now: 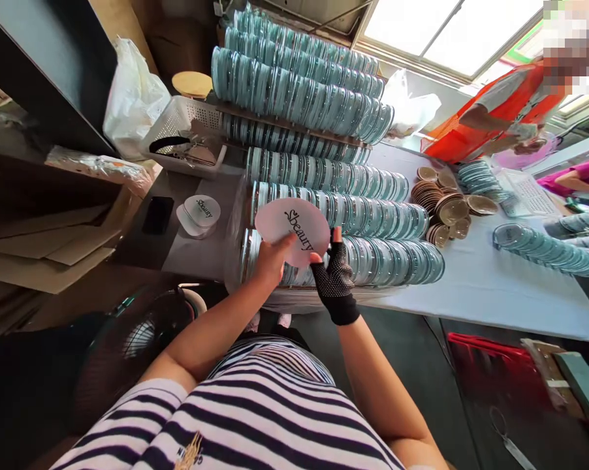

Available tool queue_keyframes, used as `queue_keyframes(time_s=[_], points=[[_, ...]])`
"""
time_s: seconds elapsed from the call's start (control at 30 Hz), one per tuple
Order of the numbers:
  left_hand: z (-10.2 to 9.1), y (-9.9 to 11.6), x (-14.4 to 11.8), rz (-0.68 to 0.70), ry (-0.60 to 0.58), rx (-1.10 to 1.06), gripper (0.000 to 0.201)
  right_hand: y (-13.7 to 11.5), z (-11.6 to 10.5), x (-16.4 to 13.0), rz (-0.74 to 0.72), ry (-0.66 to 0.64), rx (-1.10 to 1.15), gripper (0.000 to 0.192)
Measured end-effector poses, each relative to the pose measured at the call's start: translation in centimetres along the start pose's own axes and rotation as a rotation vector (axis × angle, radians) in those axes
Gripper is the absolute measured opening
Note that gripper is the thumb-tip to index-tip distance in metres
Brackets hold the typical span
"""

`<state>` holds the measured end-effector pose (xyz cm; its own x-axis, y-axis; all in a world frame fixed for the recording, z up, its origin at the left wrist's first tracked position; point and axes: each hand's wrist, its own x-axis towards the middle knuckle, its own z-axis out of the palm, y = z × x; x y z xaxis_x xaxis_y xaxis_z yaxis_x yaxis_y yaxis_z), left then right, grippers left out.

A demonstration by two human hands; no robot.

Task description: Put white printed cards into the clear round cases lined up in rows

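Matt pale plastic disc [292, 232]; knit dotted glove [334, 284]; glossy clear lids [397, 258]; white cloth table [495, 287]

A round lid [292, 230] is held between the left hand [271, 258] and the right hand [334, 277], just in front of rows of stacked discs [324, 215] laid on the table [495, 287]. To the left, two more lids [199, 214] lie beside a phone [158, 215], with a basket [181, 134] behind them. To the right (further along the table) small dishes [444, 205] are piled.
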<state>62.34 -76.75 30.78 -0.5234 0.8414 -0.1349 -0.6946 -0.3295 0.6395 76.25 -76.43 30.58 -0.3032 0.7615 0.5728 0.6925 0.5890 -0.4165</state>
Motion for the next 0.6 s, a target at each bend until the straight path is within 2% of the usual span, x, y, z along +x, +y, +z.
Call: queue_keyframes(time_s=[0.07,0.13,0.23,0.27,0.33,0.4,0.43,0.53,0.6], points=[[-0.5,-0.9,-0.9,-0.013,0.059,0.028,0.038,-1.1,0.0,-0.1,-0.059,-0.013,-0.061,0.066],[-1.1,-1.6,-1.6,-0.022,0.102,0.053,0.036,-1.9,0.0,-0.5,-0.084,-0.099,-0.053,0.057],[-1.7,-1.7,-2.2,-0.034,0.096,0.05,0.03,-1.8,-0.1,-1.0,0.066,-0.248,0.021,0.047],[-1.9,-1.4,-2.2,-0.022,0.097,0.018,0.029,-1.3,-0.3,-1.2,0.131,-0.233,0.039,0.046],[-2.1,0.0,-1.9,0.042,0.131,-0.083,0.029,-0.1,-1.1,-2.0,0.206,-0.111,0.025,0.049],[-2.3,1.8,-0.9,0.151,0.167,-0.183,0.031,1.1,-2.1,-3.4,0.189,-0.019,-0.039,0.051],[-2.4,2.8,-0.3,0.2,0.177,-0.211,0.032,1.6,-2.6,-4.3,0.17,-0.023,-0.074,0.052],[-2.8,4.6,1.7,0.246,0.181,-0.224,0.032,1.8,-3.2,-7.6,0.085,-0.245,-0.152,0.052],[-3.1,4.8,2.8,0.222,0.198,-0.207,0.03,0.9,-3.0,-9.2,0.044,-0.438,-0.196,0.055]])
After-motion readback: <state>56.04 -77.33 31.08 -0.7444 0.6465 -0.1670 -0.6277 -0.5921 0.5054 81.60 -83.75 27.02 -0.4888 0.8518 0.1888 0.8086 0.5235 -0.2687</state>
